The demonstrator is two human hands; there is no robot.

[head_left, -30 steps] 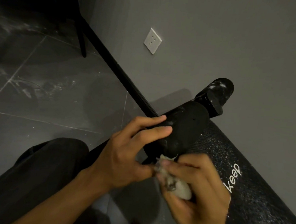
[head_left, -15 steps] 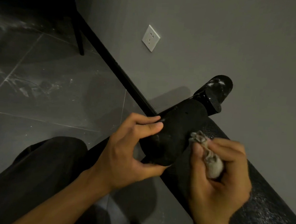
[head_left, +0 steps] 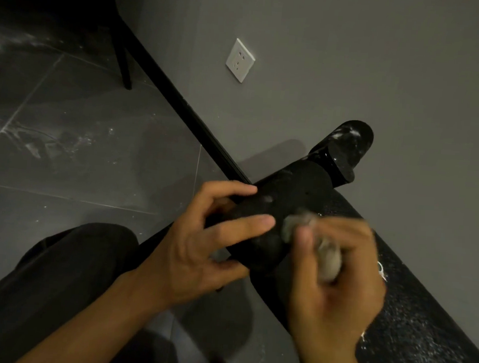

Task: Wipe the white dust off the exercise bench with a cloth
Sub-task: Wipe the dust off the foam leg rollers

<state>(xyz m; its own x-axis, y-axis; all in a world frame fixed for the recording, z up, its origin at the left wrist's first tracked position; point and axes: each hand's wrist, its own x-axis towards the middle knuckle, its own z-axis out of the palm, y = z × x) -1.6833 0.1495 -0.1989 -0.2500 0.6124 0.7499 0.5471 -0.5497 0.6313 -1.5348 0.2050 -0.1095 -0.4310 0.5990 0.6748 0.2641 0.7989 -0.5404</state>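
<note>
A black exercise bench (head_left: 410,321) runs from centre to lower right, its padded surface speckled with white dust. At its near end sits a black foam roller (head_left: 291,196); a second roller (head_left: 348,149) behind it carries white smears. My left hand (head_left: 200,243) grips the near roller, fingers on top and thumb underneath. My right hand (head_left: 336,276), blurred, holds a crumpled grey-white cloth (head_left: 326,258), and the cloth's end touches the roller's right side.
A grey wall with a white socket (head_left: 240,60) stands behind the bench, edged by a black skirting strip (head_left: 181,106). Dark floor tiles (head_left: 65,140) carry white dust marks. A black chair leg (head_left: 124,65) stands at upper left. My dark-trousered knee (head_left: 65,268) is at lower left.
My right hand with the cloth rose from under the roller's near end to its right side, then shifted slightly left onto it. My left hand's fingers slid along the roller's top.
</note>
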